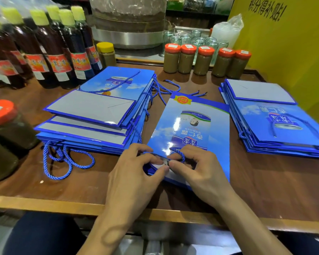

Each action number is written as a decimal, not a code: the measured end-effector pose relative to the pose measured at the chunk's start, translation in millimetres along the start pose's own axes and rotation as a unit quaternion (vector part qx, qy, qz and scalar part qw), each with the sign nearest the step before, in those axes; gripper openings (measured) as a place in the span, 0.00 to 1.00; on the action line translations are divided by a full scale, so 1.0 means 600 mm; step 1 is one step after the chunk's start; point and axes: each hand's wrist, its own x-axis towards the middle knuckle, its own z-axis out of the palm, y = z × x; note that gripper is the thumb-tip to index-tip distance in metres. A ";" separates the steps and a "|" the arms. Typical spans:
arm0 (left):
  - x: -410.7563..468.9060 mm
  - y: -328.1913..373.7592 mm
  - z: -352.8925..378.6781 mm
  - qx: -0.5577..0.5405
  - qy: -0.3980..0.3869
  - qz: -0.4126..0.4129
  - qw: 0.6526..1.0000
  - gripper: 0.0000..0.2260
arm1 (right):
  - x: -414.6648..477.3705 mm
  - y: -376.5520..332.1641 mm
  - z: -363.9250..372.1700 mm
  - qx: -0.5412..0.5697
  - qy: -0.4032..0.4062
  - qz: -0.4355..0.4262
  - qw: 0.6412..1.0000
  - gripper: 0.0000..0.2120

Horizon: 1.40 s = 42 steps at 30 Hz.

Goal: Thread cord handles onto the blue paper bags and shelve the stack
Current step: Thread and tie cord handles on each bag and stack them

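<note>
hands meet at the near edge of the wooden table [81, 190]: the left hand [136, 162] has thumb and forefinger curled in a pinch on the near edge of a blue paper bag [191, 126], and the right hand [197, 166], fingers curled too, pinches a blue twisted cord [180, 153] that loops over its forefinger right at that edge. the two thumbs touch tip to tip. the bag lies flat on the table between two stacks, its printed face up and its far end pointing away. to the left sits a stack of bags [92, 115] with cord handles [63, 162] spilling off its near side onto the table. to the right, well apart, lies a second stack [276, 122]. a big orange-lidded jar [6, 129] stands at the left edge. further back stand a row of dark bottles [59, 52] with yellow-green caps, a row of smaller orange-lidded jars [203, 59], and clear glass jars [197, 41] behind them. a yellow sign [284, 43] rises at far right.
</note>
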 end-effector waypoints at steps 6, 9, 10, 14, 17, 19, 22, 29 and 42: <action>0.001 -0.002 -0.002 -0.017 -0.044 -0.008 0.999 0.06 | -0.002 0.001 -0.002 0.016 -0.021 0.008 1.000 0.02; 0.001 -0.006 0.000 -0.006 -0.050 -0.006 0.999 0.04 | 0.000 0.003 -0.004 -0.003 -0.034 -0.006 0.999 0.07; 0.001 -0.006 0.001 -0.004 -0.048 -0.004 0.999 0.03 | 0.000 0.004 -0.004 -0.004 -0.035 -0.010 0.999 0.07; 0.001 -0.003 0.002 0.000 -0.044 -0.004 0.999 0.03 | 0.001 0.005 -0.003 -0.002 -0.025 -0.006 1.000 0.06; 0.001 -0.003 0.001 -0.002 -0.043 -0.001 0.999 0.03 | -0.002 0.006 -0.001 -0.014 -0.011 -0.018 1.000 0.09; 0.001 -0.002 0.000 -0.017 -0.041 -0.005 0.999 0.04 | -0.003 0.007 0.002 -0.034 -0.006 -0.031 0.999 0.10; -0.001 -0.001 0.000 -0.015 -0.042 0.005 0.999 0.06 | -0.003 0.009 0.004 -0.044 0.001 -0.031 0.999 0.12; -0.002 -0.001 0.001 -0.007 -0.046 -0.001 0.999 0.08 | -0.007 0.001 0.005 -0.036 0.006 -0.005 0.999 0.05; -0.002 0.003 -0.005 0.015 -0.038 -0.001 0.999 0.11 | 0.003 -0.012 -0.005 0.229 0.047 0.136 0.963 0.11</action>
